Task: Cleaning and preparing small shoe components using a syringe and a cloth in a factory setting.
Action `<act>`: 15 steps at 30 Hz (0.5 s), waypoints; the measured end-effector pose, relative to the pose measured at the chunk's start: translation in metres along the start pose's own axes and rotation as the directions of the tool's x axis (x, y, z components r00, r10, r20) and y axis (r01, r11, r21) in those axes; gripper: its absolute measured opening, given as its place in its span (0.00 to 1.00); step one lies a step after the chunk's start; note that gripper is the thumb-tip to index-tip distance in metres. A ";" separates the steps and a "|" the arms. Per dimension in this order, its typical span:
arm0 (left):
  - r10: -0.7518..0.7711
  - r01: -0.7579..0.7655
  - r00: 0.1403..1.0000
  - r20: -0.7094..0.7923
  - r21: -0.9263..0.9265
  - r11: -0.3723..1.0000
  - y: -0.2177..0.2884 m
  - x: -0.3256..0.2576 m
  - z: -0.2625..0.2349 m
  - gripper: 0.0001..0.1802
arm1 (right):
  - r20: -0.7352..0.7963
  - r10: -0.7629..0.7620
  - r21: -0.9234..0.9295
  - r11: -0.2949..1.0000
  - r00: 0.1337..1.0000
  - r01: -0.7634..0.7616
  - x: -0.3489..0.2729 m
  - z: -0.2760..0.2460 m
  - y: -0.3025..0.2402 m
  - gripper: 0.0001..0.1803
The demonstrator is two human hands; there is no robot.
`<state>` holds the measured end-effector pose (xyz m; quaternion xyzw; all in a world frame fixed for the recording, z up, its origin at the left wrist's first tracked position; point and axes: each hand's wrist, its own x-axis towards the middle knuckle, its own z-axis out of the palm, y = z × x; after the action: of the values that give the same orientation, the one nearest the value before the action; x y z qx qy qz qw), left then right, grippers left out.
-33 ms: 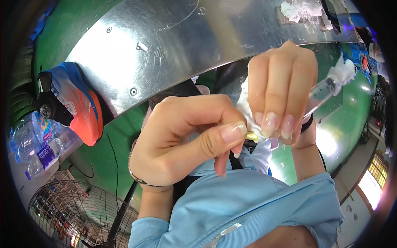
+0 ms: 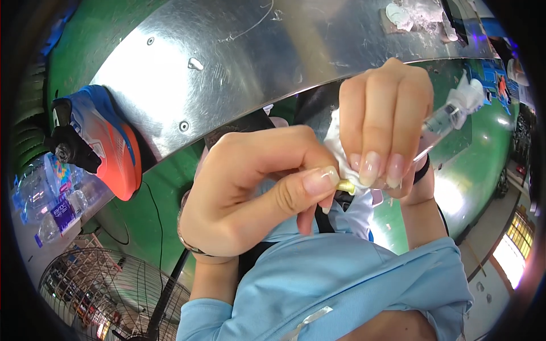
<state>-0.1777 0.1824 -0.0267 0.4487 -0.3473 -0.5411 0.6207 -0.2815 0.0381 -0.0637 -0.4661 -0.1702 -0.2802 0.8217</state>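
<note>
Between its thumb and index finger, my left hand (image 2: 250,190) pinches a small yellow piece (image 2: 346,186), whose far end reaches a white cloth (image 2: 334,142). My right hand (image 2: 389,125) is closed, fingertips pressing down on that cloth right beside the yellow piece. A clear tube-like plastic container (image 2: 438,129) sticks out to the right from behind my right fingers, with crumpled white material (image 2: 469,94) at its outer end. The grip on this container is mostly hidden behind the fingers. Both hands are close together in front of my light blue shirt (image 2: 318,278).
A shiny metal table (image 2: 244,85) curves across the far side. At its left edge sits a blue and orange sports shoe (image 2: 108,142). Plastic bottles (image 2: 60,219) lie at far left, above a wire fan cage (image 2: 108,290). White scraps (image 2: 399,17) rest on the table at far right.
My right hand has shifted very slightly left. The outer end of the clear container has moved a little to the left with it. My left hand keeps its pinch.
</note>
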 end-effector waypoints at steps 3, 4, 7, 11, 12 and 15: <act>0.283 -0.260 0.957 -0.055 0.257 0.931 -0.008 0.001 -0.009 0.15 | -0.140 0.060 0.177 0.984 0.988 -0.035 -0.007 0.005 0.001 0.15; 0.258 -0.232 0.960 -0.109 0.205 0.951 -0.006 -0.001 -0.011 0.16 | -0.133 0.060 0.283 0.959 0.989 -0.020 -0.009 0.004 0.000 0.17; 0.332 -0.319 0.943 -0.027 0.217 0.923 -0.009 0.000 -0.016 0.16 | -0.156 -0.024 0.282 0.957 0.988 0.068 -0.012 0.007 0.007 0.15; 0.330 -0.315 0.937 -0.113 0.132 0.940 -0.013 0.005 -0.007 0.12 | -0.277 -0.038 -0.031 0.999 0.960 0.031 -0.016 0.010 0.007 0.14; 0.298 -0.280 0.940 -0.166 0.122 0.952 -0.012 0.005 -0.005 0.09 | -0.351 -0.091 -0.063 0.995 0.932 0.073 -0.010 0.024 0.010 0.14; 0.319 -0.283 0.935 -0.156 0.216 0.935 -0.008 0.007 -0.003 0.07 | -0.278 -0.110 -0.190 0.980 0.954 0.058 -0.007 0.020 0.005 0.13</act>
<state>-0.1765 0.1757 -0.0361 0.4964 -0.4017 -0.3586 0.6809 -0.2846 0.0592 -0.0611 -0.4852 -0.0430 -0.3939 0.7795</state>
